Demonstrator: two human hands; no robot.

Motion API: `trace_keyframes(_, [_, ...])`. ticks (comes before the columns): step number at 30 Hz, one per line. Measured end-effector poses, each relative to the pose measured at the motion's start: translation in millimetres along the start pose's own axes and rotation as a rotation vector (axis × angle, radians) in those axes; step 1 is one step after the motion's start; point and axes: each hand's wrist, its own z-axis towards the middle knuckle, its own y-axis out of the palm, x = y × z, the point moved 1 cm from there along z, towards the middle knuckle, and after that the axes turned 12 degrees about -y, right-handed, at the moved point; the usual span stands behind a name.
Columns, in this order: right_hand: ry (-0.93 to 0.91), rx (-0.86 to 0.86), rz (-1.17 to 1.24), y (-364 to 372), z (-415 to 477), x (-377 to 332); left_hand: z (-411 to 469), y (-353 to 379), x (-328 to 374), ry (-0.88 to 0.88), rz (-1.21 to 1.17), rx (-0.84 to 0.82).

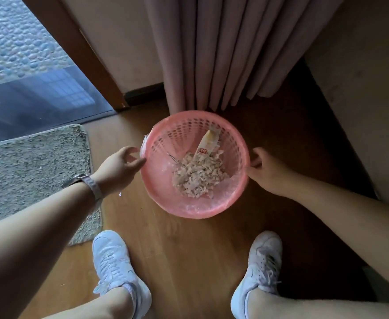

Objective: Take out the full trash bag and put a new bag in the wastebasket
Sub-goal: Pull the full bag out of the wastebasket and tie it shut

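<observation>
Starting: clear bag still lines round pink plastic wastebasket [190, 207], holding scraps.
Left hand [117, 166]: fingers unclenched, at rim.
Right hand [266, 173]: fingers curled, pinching liner edge, apparently.
Left: lift, reline.

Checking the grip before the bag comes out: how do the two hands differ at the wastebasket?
The left hand wears a wristwatch; the right hand is bare. The left hand's fingers are at the bag edge by the wastebasket rim; the right hand's curl at the opposite rim. Both sit level, on opposite sides.
</observation>
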Motion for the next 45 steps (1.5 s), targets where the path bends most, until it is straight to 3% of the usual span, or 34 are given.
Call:
trace_keyframes(7, [-0.079, 0.055, 0.082, 11.2, 6.9, -5.6, 20.5, 9.4, 4.4, -0.036, -0.398, -0.146])
trace_keyframes(12, [-0.058, 0.033, 0.034, 9.6, -1.5, -6.1, 19.5, 10.2, 4.7, -0.082, -0.482, -0.155])
trace_keyframes(22, [-0.101, 0.082, 0.013, 6.8, -6.2, -10.1, 22.4, 7.3, 3.1, -0.002, -0.249, 0.112])
trace_keyframes(31, [-0.173, 0.136, -0.032, 10.2, -5.1, -16.8, 16.8, 8.1, 3.2, 0.136, -0.091, 0.236])
trace_keyframes(36, [-0.240, 0.124, -0.082, 11.6, -6.8, -14.5, 20.6, 6.3, 18.0, 0.219, 0.170, 0.400])
trace_keyframes(41, [-0.395, 0.086, -0.279, 6.8, -10.5, -23.5, 21.1, -1.2, 21.9, 0.178, 0.199, 0.310])
trace_keyframes(45, [-0.515, 0.047, -0.515, 0.4, -12.2, -32.1, 11.6, 0.6, 23.6, 0.327, 0.315, 0.210])
